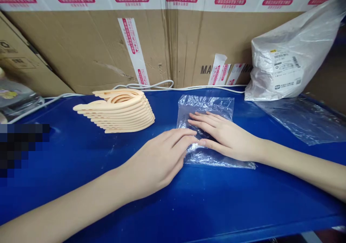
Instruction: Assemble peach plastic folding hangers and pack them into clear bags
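A clear plastic bag [216, 160] lies flat on the blue table, crinkled along its edges. My right hand [223, 133] rests on top of it, palm down, with fingers stretched out and slightly apart. From the left, my left hand [164, 153] reaches the near side of the bag with fingers bent together, seeming to pinch the film; its grip is partly hidden. The two hands almost meet at the fingertips. To the left of the bag sits a stack of several curved, beige pieces [129, 115], nested one on another with looped tops.
Cardboard boxes [92, 48] with red-and-white tape wall off the back of the blue table [151, 214]. A white cable [200, 88] runs along them. At the right stand a filled, labelled plastic sack [286, 62] and another flat clear sheet [305, 120]. Transparent packaging [18, 95] sits far left.
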The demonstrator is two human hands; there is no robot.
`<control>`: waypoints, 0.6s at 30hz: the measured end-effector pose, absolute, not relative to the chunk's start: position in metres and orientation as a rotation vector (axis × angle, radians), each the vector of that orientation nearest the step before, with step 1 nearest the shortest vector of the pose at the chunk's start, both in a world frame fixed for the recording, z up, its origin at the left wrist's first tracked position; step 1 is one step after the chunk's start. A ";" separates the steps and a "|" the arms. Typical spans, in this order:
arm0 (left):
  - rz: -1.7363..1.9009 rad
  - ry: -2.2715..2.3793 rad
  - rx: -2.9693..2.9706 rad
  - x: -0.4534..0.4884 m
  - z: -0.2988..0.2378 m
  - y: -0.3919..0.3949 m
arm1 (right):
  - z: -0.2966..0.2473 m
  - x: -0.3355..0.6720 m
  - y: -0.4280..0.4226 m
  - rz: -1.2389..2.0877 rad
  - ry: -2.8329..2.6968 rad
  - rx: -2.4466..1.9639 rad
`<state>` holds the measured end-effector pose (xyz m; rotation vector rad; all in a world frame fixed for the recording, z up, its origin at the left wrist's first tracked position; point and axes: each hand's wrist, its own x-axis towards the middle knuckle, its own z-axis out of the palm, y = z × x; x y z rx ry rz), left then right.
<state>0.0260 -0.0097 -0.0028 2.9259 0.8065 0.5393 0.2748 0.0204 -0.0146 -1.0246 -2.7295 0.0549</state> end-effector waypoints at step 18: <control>-0.047 1.032 2.684 0.019 -0.001 0.003 | 0.005 0.285 0.016 0.688 -2.924 -1.272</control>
